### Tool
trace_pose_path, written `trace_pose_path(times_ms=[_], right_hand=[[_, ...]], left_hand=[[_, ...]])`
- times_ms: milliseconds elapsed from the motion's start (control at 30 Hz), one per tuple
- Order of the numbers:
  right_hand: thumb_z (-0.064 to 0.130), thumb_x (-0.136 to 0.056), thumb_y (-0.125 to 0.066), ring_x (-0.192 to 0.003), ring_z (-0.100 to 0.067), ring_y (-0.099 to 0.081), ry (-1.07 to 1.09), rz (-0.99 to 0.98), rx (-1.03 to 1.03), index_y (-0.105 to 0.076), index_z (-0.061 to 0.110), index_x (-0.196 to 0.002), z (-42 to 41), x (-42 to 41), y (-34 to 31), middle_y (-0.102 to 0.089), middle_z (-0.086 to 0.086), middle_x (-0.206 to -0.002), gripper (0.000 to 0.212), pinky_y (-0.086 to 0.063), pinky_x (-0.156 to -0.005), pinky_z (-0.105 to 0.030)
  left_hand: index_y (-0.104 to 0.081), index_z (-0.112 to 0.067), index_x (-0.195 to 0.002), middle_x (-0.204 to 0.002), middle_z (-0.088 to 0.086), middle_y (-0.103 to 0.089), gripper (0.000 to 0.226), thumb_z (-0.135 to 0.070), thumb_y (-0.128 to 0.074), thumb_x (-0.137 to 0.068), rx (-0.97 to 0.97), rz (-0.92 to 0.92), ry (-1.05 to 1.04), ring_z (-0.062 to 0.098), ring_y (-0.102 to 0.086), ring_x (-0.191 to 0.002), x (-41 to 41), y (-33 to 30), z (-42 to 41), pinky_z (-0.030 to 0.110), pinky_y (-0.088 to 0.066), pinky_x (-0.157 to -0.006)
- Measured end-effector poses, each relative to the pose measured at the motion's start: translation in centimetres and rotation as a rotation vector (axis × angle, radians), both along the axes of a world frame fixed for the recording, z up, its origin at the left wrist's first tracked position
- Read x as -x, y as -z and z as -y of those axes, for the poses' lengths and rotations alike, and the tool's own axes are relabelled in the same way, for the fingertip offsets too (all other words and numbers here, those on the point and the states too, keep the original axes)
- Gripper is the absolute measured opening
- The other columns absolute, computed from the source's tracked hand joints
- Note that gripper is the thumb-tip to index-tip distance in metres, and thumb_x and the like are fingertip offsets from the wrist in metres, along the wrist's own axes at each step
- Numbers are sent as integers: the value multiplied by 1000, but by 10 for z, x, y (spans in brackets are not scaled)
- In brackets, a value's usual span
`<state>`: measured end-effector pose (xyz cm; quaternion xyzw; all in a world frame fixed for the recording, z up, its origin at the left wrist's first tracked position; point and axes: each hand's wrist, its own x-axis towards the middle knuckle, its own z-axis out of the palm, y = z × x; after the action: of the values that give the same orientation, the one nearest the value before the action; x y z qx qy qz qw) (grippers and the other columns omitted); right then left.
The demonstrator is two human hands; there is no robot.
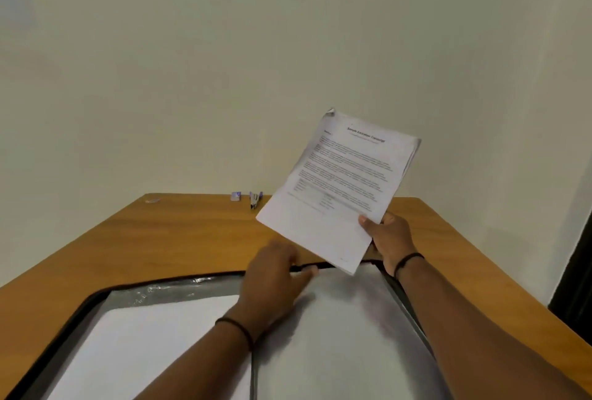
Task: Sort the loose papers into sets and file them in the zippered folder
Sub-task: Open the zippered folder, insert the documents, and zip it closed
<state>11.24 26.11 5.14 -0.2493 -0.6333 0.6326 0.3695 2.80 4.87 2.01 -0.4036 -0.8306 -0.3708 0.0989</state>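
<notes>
The right hand [389, 239] pinches a set of printed papers [339, 188] by its lower right corner, thumb on the front page and fingers behind — the sheets held up off the desk, tilted, top left corner curled. The left hand [275, 281] rests on the open zippered folder [346, 335], its fingers curled over the far edge of the right-hand panel near the black zipper rim; whether it actually grips the edge cannot be told. The folder lies spread open on the wooden desk [160, 239], close to the person, and a white sheet [144, 345] lies on its left panel under clear plastic. Each wrist wears a thin black band. At the desk's far edge, by the wall, a stapler [255, 199] sits just beside a small box [236, 196] — both well apart from the folder.
</notes>
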Motion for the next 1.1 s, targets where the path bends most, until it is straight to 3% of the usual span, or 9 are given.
trace_pose_path(times_ms=[67, 200, 367, 533, 667, 833, 1033, 1100], right_hand=[[9, -91, -67, -92, -23, -69, 1, 14, -21, -68, 11, -110, -8, 12, 10, -72, -7, -106, 19, -59, -77, -41], [11, -92, -67, -88, -18, -69, 13, 28, -77, -68, 14, -106, -12, 27, 28, -71, -2, -99, 15, -58, -64, -31], [13, -92, -66, -90, -19, -70, 99, -21, -76, -68, 11, -108, -16, 32, 25, -72, -2, -101, 16, -61, -75, -39], [14, -93, -65, -90, -14, -67, 206, -83, -118, -67, 16, -100, -12, 30, 18, -70, 1, -101, 8, -58, -78, -32], [15, -92, -66, -93, -13, -66, 226, -119, -129, -68, 12, -110, -10, 31, 12, -69, 2, -106, 18, -56, -76, -26], [14, -92, -66, -91, -14, -67, 127, -100, -70, -66, 14, -107, -5, 31, 5, -70, 1, -103, 14, -57, -70, -28], [10, -93, -65, -93, -14, -68, -62, -35, -58, -67, 14, -108, -5, 25, 7, -70, 1, -104, 16, -58, -79, -30], [10, -93, -64, -91, -14, -68, -132, -12, -59, -67, 12, -113, -7, 22, 7, -71, 1, -105, 21, -57, -68, -23]], left_hand=[[-72, -23, -85, -88, -6, -60, 25, -48, -71, -81, 134, -106, 51, 11, -51, -86, -1, 10, -7, 31, -46, -73], [-75, -26, -80, -87, -8, -61, 4, -30, -75, -81, 54, -91, 85, 11, -53, -86, 4, 10, -8, 27, -41, -72], [-68, -21, -72, -76, -8, -62, 9, -19, -73, -80, 23, -208, 83, 14, -54, -77, 3, 11, -11, 32, -42, -67], [-60, -16, -81, -73, -1, -63, 11, -7, -59, -86, 16, -198, 104, 21, -53, -70, -5, 9, -10, 35, -38, -63], [-55, -18, -86, -76, -3, -63, 18, -2, -50, -86, 51, -113, 155, 17, -54, -71, -9, 5, -8, 32, -40, -63], [-56, -17, -86, -75, -3, -63, 26, 6, -47, -76, 39, -89, 211, 19, -56, -71, -11, 1, -6, 38, -46, -67], [-54, -17, -85, -72, -3, -60, 26, 8, -48, -79, -47, -135, 196, 19, -52, -68, -9, 3, -7, 43, -45, -64], [-55, -17, -87, -76, -4, -60, 20, 2, -50, -85, -59, -156, 184, 16, -51, -70, -9, 3, -7, 39, -44, -65]])
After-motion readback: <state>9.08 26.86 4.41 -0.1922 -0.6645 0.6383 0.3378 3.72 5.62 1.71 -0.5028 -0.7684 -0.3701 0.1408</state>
